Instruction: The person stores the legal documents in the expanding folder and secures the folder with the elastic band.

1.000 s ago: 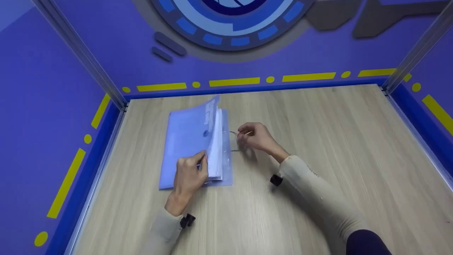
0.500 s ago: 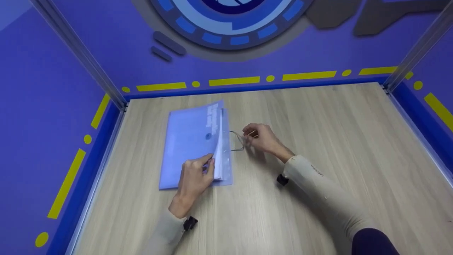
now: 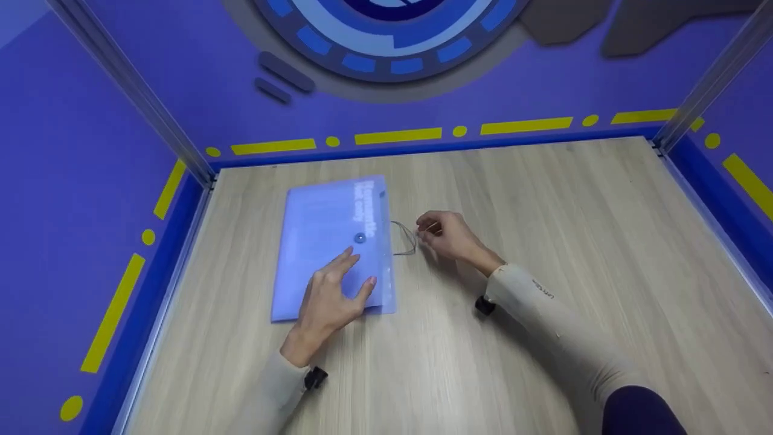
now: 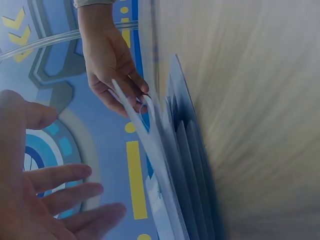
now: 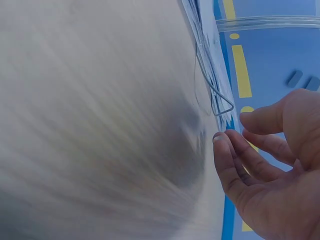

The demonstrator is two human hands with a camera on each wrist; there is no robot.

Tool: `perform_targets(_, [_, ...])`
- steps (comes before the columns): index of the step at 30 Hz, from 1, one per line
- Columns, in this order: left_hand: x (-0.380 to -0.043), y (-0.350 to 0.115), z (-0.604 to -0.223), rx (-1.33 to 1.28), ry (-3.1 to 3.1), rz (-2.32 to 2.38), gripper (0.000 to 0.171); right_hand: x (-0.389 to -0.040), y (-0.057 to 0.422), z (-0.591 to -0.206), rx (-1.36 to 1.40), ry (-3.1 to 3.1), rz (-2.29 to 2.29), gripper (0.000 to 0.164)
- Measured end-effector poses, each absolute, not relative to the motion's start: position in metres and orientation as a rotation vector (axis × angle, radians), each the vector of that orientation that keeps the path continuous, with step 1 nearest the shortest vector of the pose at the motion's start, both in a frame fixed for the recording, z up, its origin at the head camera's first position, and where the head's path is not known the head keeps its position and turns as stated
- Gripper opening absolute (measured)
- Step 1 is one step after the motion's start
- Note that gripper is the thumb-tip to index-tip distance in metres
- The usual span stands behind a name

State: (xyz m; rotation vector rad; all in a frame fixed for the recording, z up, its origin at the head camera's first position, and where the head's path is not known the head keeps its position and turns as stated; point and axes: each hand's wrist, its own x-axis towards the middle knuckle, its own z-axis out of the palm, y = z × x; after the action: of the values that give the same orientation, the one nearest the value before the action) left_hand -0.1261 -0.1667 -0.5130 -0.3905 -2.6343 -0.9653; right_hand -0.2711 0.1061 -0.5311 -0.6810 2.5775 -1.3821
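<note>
Presently: left hand [image 3: 329,296] lying flat, fingers released, on folder [image 3: 320,229]; right hand [image 3: 450,235] pinching cord [image 3: 406,238] just beside it.

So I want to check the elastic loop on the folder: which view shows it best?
The right wrist view: the elastic loop stands sharp beside the fingertips. The head view shows it small; the left wrist view mostly hides it.
</note>
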Motion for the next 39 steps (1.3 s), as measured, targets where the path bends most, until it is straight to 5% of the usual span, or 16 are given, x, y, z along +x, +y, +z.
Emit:
perform_targets(9, [-0.137, -0.181, -0.524, -0.250, -2.994, -0.728, 0.088, -0.270, 0.104, -0.532, -0.669, 2.585, -1.330, 0.025])
perform_targets(39, [-0.144, -0.187, -0.539, -0.200, -3.277, -0.572, 0.105, -0.270, 0.096, -0.540, -0.721, 2.517, -1.266, 0.022])
